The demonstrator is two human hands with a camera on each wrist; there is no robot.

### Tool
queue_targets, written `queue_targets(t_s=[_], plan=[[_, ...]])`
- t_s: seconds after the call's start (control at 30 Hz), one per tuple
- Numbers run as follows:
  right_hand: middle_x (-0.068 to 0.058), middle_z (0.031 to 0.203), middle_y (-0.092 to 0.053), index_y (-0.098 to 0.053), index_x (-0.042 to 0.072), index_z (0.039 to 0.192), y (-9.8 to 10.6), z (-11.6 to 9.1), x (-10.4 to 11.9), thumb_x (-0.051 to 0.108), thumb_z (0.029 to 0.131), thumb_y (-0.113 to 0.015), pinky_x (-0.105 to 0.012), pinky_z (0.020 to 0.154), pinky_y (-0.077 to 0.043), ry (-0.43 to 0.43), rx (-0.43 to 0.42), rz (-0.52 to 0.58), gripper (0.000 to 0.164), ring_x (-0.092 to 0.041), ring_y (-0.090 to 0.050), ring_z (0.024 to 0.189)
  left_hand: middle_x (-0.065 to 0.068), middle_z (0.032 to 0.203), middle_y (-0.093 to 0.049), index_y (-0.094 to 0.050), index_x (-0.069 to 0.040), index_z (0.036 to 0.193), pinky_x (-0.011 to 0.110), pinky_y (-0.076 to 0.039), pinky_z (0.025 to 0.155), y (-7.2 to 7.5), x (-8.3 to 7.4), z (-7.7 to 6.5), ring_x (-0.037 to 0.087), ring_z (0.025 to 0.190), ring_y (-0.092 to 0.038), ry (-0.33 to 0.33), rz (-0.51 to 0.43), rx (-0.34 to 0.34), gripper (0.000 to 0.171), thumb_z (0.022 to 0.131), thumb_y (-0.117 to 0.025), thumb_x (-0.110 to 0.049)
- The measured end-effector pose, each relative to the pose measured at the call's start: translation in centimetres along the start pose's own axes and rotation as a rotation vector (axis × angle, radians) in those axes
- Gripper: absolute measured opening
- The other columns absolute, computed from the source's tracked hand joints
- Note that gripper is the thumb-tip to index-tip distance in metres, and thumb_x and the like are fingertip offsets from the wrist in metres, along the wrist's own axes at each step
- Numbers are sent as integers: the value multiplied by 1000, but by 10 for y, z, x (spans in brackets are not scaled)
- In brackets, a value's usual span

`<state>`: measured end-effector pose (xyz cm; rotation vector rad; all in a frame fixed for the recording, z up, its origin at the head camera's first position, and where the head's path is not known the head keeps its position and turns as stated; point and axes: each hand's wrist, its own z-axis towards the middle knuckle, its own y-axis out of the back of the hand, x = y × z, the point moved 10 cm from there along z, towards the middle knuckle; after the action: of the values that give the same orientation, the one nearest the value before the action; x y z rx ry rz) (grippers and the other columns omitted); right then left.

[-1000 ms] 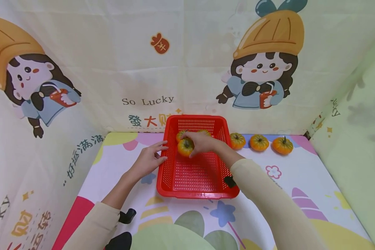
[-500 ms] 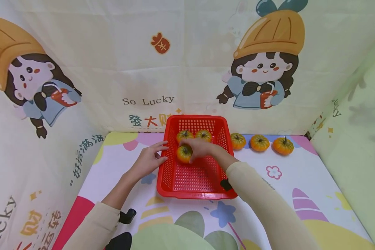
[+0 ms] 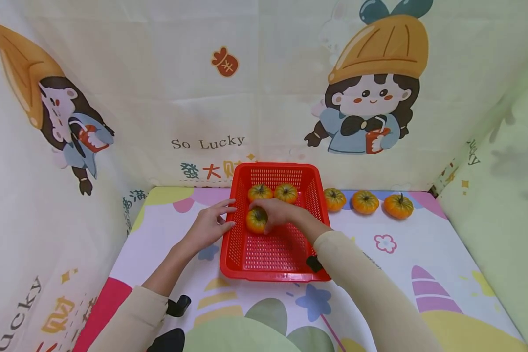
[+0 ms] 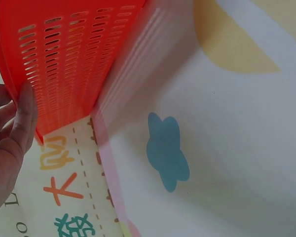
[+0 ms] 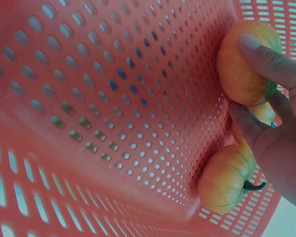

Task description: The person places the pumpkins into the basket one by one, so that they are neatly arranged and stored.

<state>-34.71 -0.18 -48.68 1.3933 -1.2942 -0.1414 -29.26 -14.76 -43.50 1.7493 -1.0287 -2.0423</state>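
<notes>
A red perforated plastic basket (image 3: 277, 275) stands on the table. Inside it, my right hand (image 3: 276, 213) grips a small orange-green pumpkin (image 3: 256, 221) near the left wall. The right wrist view shows the thumb on one side of this pumpkin (image 5: 244, 74) and fingers round the other. Two more pumpkins sit at the basket's far end, one on the left (image 3: 260, 191) and one on the right (image 3: 286, 193). My left hand (image 3: 208, 224) rests its fairly straight fingers at the basket's left rim; the left wrist view has the hand (image 4: 10, 133) against the basket's edge.
Three pumpkins stand in a row right of the basket: a near one (image 3: 335, 199), a middle one (image 3: 364, 202) and a far-right one (image 3: 398, 206). The table (image 3: 378, 264) wears a printed cloth. Printed fabric walls (image 3: 281, 117) rise at the back and both sides.
My right hand has shifted the gripped pumpkin slightly left and toward me, uncovering the two at the basket's far end. The left hand has stayed at the rim.
</notes>
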Motion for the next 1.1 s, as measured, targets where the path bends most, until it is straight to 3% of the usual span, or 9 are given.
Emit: queue_targets(t_s=[0.83, 1.1], plan=[[-1, 152, -53, -49, 25, 154, -4, -4, -1, 19, 85, -85, -53, 118, -42, 4, 22, 19, 78, -27, -47, 141, 5, 158, -50, -65, -2, 138, 27, -62, 72, -2, 1, 0, 16, 82, -67, 35, 2, 2, 47, 93, -75, -11], [0, 154, -52, -46, 29, 156, 5, -13, 1, 22, 84, -86, -51, 113, -47, -12, 13, 15, 83, -27, -46, 143, 6, 158, -51, -65, -2, 137, 25, -61, 70, -2, 1, -1, 16, 81, -66, 26, 12, -6, 46, 93, -75, -10]])
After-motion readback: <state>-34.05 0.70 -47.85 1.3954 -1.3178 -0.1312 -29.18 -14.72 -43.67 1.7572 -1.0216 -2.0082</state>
